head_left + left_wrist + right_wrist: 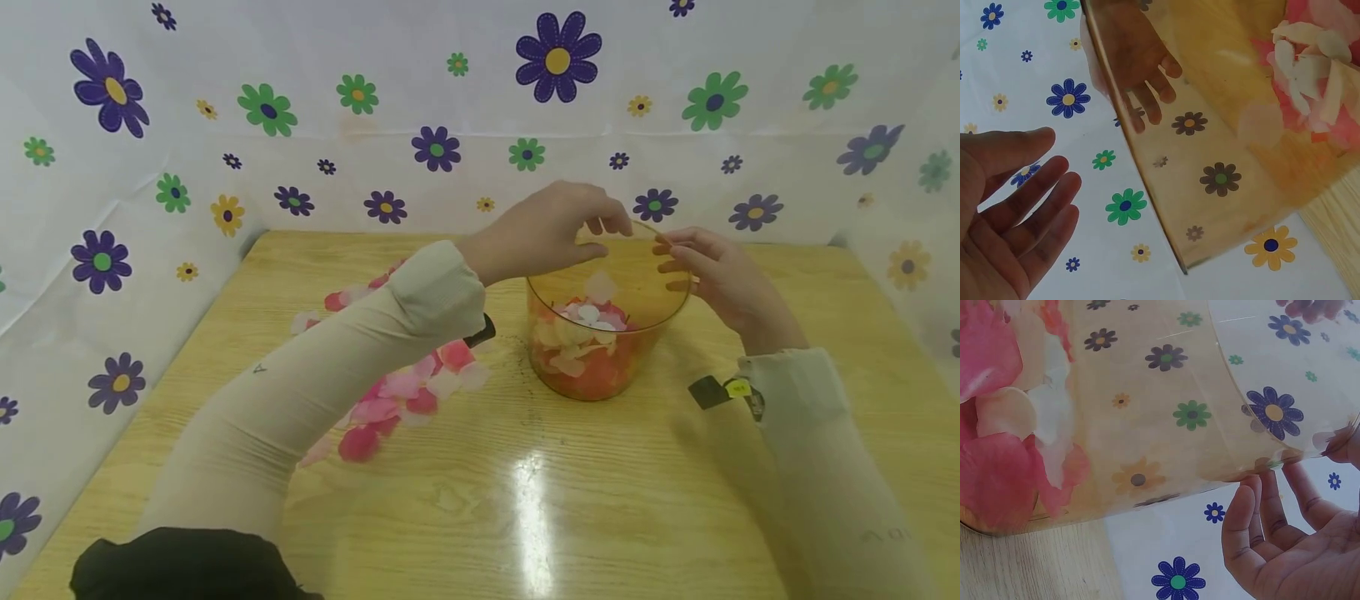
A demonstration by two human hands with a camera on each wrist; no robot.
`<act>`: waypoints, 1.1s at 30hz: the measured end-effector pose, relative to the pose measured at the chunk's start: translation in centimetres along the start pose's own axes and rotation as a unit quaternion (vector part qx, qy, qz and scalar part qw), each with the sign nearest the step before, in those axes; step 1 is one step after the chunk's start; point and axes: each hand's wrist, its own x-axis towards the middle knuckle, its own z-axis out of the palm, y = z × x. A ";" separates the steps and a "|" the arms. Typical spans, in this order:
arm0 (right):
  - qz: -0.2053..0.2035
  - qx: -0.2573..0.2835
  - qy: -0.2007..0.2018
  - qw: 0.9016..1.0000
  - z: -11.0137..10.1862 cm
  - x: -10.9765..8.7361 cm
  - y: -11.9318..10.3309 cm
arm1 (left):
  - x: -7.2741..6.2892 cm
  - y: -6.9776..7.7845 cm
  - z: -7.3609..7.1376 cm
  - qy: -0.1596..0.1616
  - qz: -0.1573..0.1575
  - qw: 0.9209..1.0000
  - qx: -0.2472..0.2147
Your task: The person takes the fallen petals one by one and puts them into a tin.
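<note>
A transparent amber bucket [609, 367] stands on the table. Inside it lies a heap of petals [588, 321], red, pink and cream. Above the far left part of its rim hovers my left hand [551, 229], loosely bent and holding nothing. The left wrist view shows these fingers [1054, 194] apart from the bucket's edge. At the bucket's right side my right hand [720, 271] touches the wall near the rim with its fingertips. In the right wrist view its fingers [1275, 519] lie spread against the outside of the amber wall.
Loose pink, red and pale petals [397, 392] lie scattered on the wooden table [450, 517], left of the bucket and partly behind my left forearm. A white flower-print cloth [315, 50] hangs behind the table and along its sides.
</note>
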 end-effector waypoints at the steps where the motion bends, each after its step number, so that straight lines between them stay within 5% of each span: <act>1: 0.001 0.000 0.000 1.000 0.0 0.0 0.0 | -0.1 -0.1 0.0 -0.001 -0.003 1.000 0.000; 12: -0.004 0.008 -0.004 1.000 0.2 0.2 0.3 | -3.2 -1.8 -0.1 0.031 -0.019 0.999 -0.008; 18: -0.009 0.035 -0.023 0.999 0.0 0.1 0.4 | -7.4 -3.8 -0.4 0.066 -0.056 0.996 0.011; 23: -0.019 0.065 -0.038 0.997 -0.1 0.1 0.4 | -11.8 -6.9 0.6 0.081 -0.083 0.993 0.014; 28: -0.021 0.072 -0.042 0.996 0.0 0.2 0.4 | -16.2 -9.8 3.4 0.013 -0.137 0.991 0.002; 33: -0.024 0.080 -0.047 0.995 -0.1 0.4 0.6 | -19.0 -11.2 6.0 -0.076 -0.199 0.976 -0.031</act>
